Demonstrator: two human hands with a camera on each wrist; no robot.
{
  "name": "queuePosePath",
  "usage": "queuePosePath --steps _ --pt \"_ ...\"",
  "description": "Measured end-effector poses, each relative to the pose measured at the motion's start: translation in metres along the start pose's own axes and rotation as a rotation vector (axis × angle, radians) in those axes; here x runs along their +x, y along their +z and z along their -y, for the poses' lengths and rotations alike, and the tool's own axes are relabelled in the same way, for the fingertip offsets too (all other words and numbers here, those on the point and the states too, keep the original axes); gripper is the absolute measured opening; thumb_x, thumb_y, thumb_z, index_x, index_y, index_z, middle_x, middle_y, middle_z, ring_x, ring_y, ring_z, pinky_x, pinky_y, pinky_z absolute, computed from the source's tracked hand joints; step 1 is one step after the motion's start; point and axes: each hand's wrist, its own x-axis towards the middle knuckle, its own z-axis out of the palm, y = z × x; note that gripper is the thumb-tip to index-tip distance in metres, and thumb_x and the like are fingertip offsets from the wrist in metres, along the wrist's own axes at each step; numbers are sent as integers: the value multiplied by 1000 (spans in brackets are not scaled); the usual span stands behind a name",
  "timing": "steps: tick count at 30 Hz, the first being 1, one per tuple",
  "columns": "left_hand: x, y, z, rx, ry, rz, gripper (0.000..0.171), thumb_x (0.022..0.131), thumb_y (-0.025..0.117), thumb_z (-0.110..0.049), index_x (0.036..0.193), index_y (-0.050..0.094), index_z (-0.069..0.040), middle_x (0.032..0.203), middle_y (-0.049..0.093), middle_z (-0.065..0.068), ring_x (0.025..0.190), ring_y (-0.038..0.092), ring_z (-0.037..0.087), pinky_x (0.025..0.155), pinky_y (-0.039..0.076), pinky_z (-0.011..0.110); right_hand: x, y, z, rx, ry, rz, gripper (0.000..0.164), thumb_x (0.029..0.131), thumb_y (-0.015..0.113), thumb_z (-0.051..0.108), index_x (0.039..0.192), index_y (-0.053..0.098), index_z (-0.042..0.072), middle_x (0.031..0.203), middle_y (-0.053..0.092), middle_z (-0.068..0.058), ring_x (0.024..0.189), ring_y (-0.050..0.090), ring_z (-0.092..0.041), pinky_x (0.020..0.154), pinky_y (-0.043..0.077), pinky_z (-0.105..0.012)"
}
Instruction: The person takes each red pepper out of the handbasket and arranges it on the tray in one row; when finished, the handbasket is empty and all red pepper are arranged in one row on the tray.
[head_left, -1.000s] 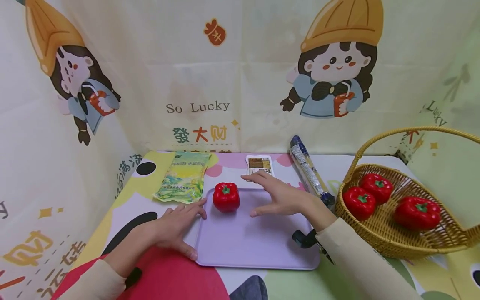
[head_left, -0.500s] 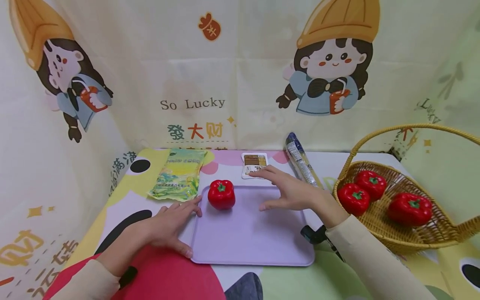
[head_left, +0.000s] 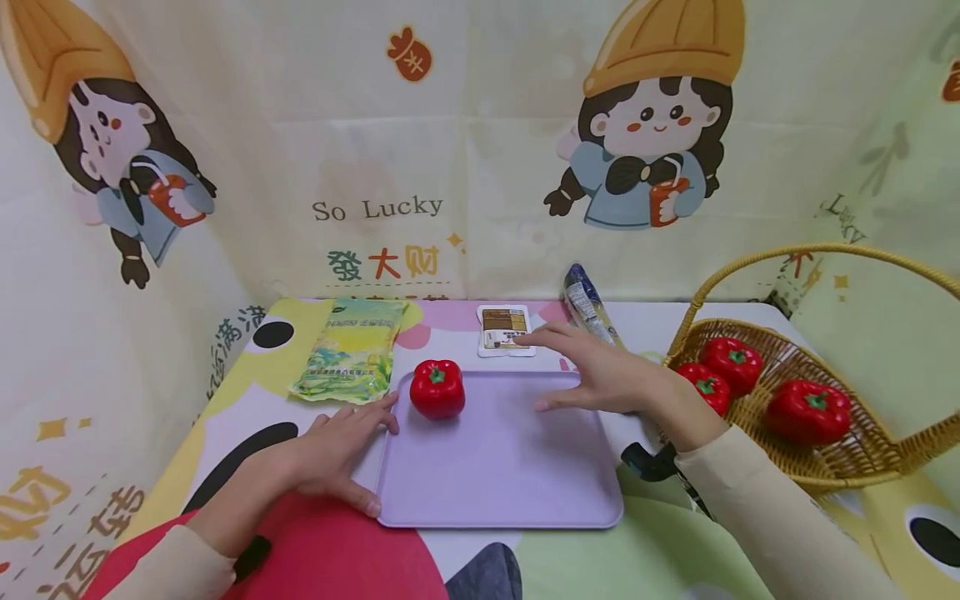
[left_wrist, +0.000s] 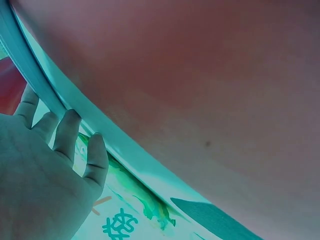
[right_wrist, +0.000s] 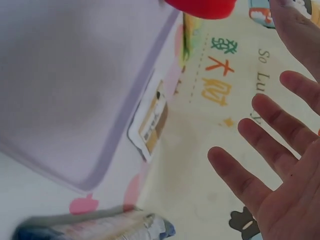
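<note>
A red bell pepper [head_left: 437, 390] stands in the back left corner of a lilac tray [head_left: 502, 475]. My left hand [head_left: 337, 454] lies along the tray's left edge, with fingertips and thumb touching or very near the rim. In the left wrist view the fingers of the left hand [left_wrist: 55, 165] are loosely bent beside that rim. Over the right part of the tray hovers my right hand [head_left: 611, 371], fingers spread and thumb apart, holding nothing. The right wrist view shows the same right hand [right_wrist: 290, 185], with only part of the pepper [right_wrist: 205, 6] visible.
To the right stands a wicker basket [head_left: 765, 475] with a tall handle and several-lobed red bell peppers [head_left: 808, 412] inside. Behind the tray lie a green-yellow packet [head_left: 351, 350], a small white-brown packet [head_left: 506, 332] and a long blue-ended package [head_left: 588, 304]. A printed cloth [head_left: 510, 167] hangs behind.
My right hand has moved right, away from the bell pepper and towards the basket. The left hand stays at the tray's edge. The whole head view has shifted slightly.
</note>
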Motion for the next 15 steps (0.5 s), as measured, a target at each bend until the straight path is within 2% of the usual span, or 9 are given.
queuePosePath --steps 9,15 --pt "-1 0 1 -13 -10 4 90 58 88 -72 129 48 -34 171 22 1 143 36 30 101 37 64 -11 -4 -4 -15 18 -12 80 82 86 47 150 49 29 150 50 1 138 46 -25 109 42 -60" --pt "0 -1 -2 -9 -6 7 89 58 88 -71 129 48 -33 171 22 1 143 36 29 102 36 66 -20 -3 -6 -18 36 -21 77 81 86 46 148 52 29 146 53 3 135 47 -21 107 47 -56"
